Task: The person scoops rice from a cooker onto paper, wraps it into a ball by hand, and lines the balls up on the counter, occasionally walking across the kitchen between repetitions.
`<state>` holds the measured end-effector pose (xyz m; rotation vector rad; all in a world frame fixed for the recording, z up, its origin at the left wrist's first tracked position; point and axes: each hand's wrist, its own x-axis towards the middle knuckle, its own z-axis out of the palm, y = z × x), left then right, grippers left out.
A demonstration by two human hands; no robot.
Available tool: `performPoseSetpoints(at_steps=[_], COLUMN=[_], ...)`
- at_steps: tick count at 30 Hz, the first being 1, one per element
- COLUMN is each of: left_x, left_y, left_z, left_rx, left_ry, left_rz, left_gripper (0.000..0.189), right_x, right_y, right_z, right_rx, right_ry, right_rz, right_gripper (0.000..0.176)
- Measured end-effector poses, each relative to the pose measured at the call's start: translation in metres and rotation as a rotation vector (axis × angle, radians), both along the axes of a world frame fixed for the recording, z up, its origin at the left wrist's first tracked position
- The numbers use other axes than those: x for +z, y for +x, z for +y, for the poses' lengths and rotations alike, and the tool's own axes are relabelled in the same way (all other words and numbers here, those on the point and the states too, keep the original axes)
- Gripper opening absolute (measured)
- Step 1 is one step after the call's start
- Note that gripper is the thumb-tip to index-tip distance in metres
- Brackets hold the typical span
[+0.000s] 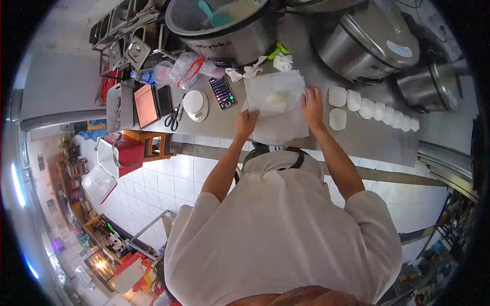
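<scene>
On the steel counter in front of me lies a white sheet of wrapping paper (pixel 291 84), folded over a pale lump (pixel 278 98) that shows faintly through it. I cannot make out what the lump is. My left hand (pixel 247 123) pinches the paper at its lower left edge. At the right edge, my right hand (pixel 313 105) has its fingers closed on the same paper. More white sheets (pixel 280 130) lie flat underneath, reaching the counter's front edge. Right of my right hand, several white rounded packets (pixel 367 108) stand in a row, with a single white packet (pixel 337 119) in front.
Behind the paper stand a large rice cooker (pixel 229 48) with a teal scoop (pixel 219 19) and a closed cooker (pixel 367 46). Crumpled tissues (pixel 282 62) lie nearby. Leftward are a phone (pixel 223 93), a white kitchen scale (pixel 196 105), scissors (pixel 173 119) and a tablet (pixel 146 106).
</scene>
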<state>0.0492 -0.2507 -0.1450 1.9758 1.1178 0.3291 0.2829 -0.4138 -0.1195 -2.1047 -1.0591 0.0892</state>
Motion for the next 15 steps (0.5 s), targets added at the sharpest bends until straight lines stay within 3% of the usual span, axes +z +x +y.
performPoseSetpoints(at_steps=[2,5,8,11,15], left_x=[-0.005,-0.005,0.003,0.02,-0.027], left_y=[0.006,0.006,0.001,-0.003,0.02], left_z=[0.007,0.005,-0.003,0.005,0.023], left_rx=[0.018,0.08,0.088,0.192,0.235], left_ry=[-0.056,-0.05,0.17,-0.395,-0.391], left_rz=[-0.032,0.016,0.009,-0.027,-0.068], left_gripper=[0.044,0.049,0.053,0.056,0.064], right_x=[-0.008,-0.01,-0.005,-0.012,-0.011], right_y=[-0.036,-0.078,-0.084,-0.086,-0.095], right_z=[-0.022,-0.035,-0.019,-0.007,-0.002], right_rx=[0.21,0.562,0.457,0.39,0.335], right_ry=[-0.039,-0.137,-0.236,-0.303,-0.403], right_rz=[-0.248,-0.188,-0.334,-0.372,-0.374], right_gripper=[0.022,0.042,0.064,0.075,0.073])
